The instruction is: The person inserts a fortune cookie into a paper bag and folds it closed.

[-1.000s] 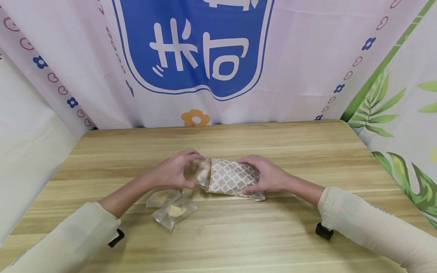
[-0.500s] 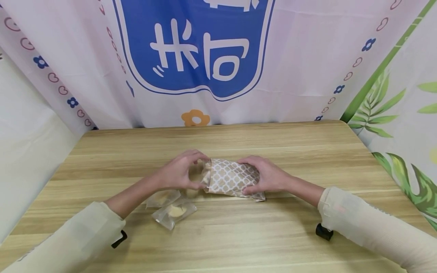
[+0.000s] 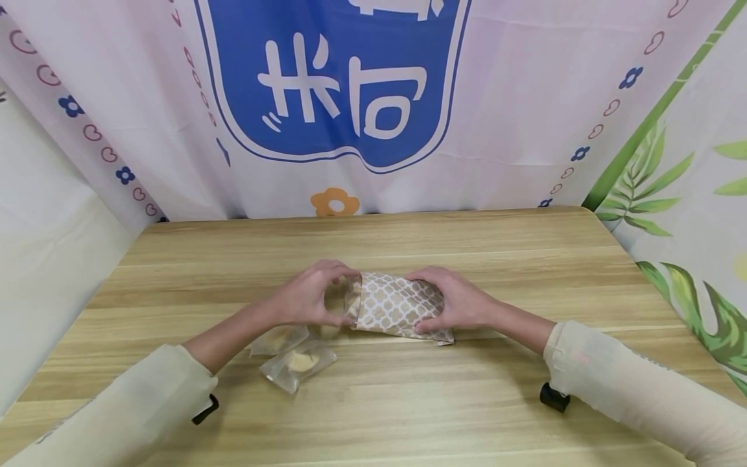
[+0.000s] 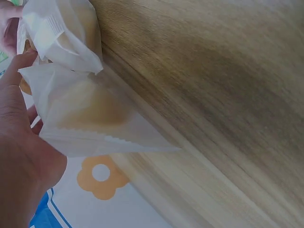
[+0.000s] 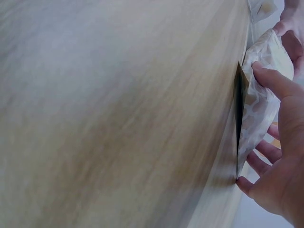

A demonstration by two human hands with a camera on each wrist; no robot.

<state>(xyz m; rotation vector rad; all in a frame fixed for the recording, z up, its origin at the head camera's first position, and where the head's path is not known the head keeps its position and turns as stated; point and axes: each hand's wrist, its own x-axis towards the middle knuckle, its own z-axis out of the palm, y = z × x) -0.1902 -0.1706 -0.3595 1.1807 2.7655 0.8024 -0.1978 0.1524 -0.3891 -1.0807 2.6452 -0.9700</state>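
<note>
A tan paper bag with a white lattice print (image 3: 391,301) lies on the table, its mouth facing left. My right hand (image 3: 455,298) grips its closed end, thumb near me and fingers on the far side. A clear-wrapped packet (image 3: 352,301) sticks a little out of the mouth. My left hand (image 3: 306,295) holds it there, thumb and fingers spread to either side at the bag's edge. How much lies inside the bag is hidden. Two frosted sachets, each with a pale round biscuit, rest below my left wrist: a front sachet (image 3: 300,362) overlapping a rear sachet (image 3: 277,338).
The wooden table (image 3: 467,402) reaches back to a printed curtain (image 3: 513,117) with a blue emblem. A leaf-patterned cloth (image 3: 700,214) hangs at the right side. Black wrist mounts (image 3: 554,397) sit under the sleeves.
My left hand has moved slightly right, toward the bag's mouth, and less of the clear-wrapped packet shows outside. The right hand, the bag and the two sachets have stayed in place.
</note>
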